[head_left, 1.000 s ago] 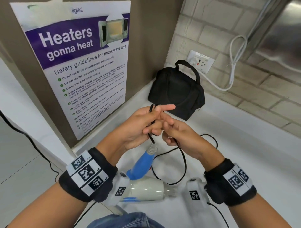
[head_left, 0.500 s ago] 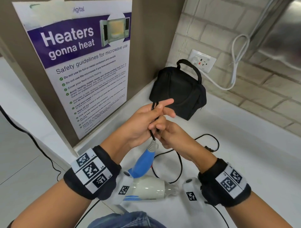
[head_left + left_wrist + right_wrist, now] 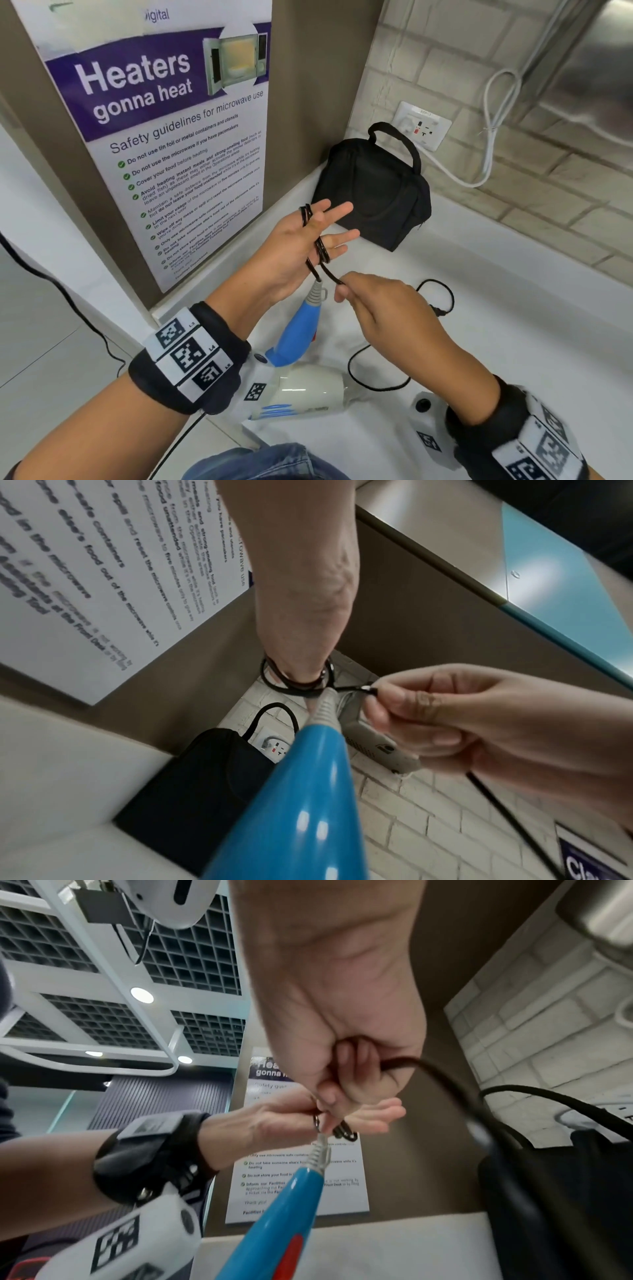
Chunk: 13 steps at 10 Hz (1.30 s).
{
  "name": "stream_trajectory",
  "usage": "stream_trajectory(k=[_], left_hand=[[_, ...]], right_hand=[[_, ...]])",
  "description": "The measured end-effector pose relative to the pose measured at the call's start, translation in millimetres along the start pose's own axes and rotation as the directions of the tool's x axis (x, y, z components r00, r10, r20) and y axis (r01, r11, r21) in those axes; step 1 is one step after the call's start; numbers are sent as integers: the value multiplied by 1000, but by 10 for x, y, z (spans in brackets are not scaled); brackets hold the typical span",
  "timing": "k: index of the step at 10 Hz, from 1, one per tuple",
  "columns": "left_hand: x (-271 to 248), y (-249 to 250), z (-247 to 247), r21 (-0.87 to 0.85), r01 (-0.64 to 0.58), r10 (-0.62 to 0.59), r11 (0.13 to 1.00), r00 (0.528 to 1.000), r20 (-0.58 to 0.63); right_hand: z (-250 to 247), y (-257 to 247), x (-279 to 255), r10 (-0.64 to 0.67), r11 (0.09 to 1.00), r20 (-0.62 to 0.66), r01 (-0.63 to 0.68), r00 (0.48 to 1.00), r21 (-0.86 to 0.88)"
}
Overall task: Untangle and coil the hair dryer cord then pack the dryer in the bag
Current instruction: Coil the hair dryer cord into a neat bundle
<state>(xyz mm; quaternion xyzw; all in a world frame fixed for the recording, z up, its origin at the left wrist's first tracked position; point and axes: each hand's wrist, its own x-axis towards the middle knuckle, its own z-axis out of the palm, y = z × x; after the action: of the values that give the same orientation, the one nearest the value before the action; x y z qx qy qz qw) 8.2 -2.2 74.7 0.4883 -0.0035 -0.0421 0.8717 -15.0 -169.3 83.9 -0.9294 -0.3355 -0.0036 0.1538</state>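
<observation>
The black cord (image 3: 320,251) was wound in loops around the straight, spread fingers of the left hand (image 3: 291,246), above the counter (image 3: 513,342). The right hand (image 3: 387,308), fingers curled, pinched the cord just beside the loops. The cord ran from the blue handle of the hair dryer (image 3: 301,390), whose white body lay on the counter near its front edge. A black bag (image 3: 373,192) stood behind, below a wall socket (image 3: 423,126).

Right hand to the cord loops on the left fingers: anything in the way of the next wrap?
Nothing visible. The cord runs free from the loops on the left hand to the right hand, which pinches it. The hair dryer's blue handle sits just below that span, not across it.
</observation>
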Motion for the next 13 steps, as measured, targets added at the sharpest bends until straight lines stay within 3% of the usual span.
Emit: stream_trajectory(k=[2, 3, 5, 6, 8, 10, 11, 12, 13], left_hand=[[-56, 37, 13, 158, 34, -52, 987, 993, 108], [-88, 46, 30, 207, 73, -107, 976, 982, 158], [-226, 115, 2, 168, 134, -191, 977, 902, 387], [-292, 112, -19, 130, 192, -229, 973, 888, 398], [-298, 78, -6, 164, 166, -221, 972, 884, 412], [-310, 72, 15, 123, 147, -186, 981, 884, 428], [-295, 43, 1, 71, 135, -152, 988, 906, 394], [-241, 12, -17, 53, 110, -121, 993, 945, 305], [-204, -15, -13, 3, 77, -76, 997, 967, 241]], right_hand=[[-265, 5, 167, -55, 998, -284, 50, 957, -26], [-376, -3, 292, -66, 998, -322, 62, 945, -24], [-471, 73, 553, -17, 979, -336, 84, 942, 186], [-494, 171, 649, 30, 943, -356, 92, 934, 321], [-188, 304, 765, 155, 885, -240, -27, 958, 465], [83, 251, 716, 207, 820, -88, -123, 974, 559], [93, 168, 629, 165, 778, 21, -143, 986, 612], [368, -77, 630, 519, 849, 277, -525, 809, -57], [474, 86, 469, 332, 934, 295, -355, 896, 28]])
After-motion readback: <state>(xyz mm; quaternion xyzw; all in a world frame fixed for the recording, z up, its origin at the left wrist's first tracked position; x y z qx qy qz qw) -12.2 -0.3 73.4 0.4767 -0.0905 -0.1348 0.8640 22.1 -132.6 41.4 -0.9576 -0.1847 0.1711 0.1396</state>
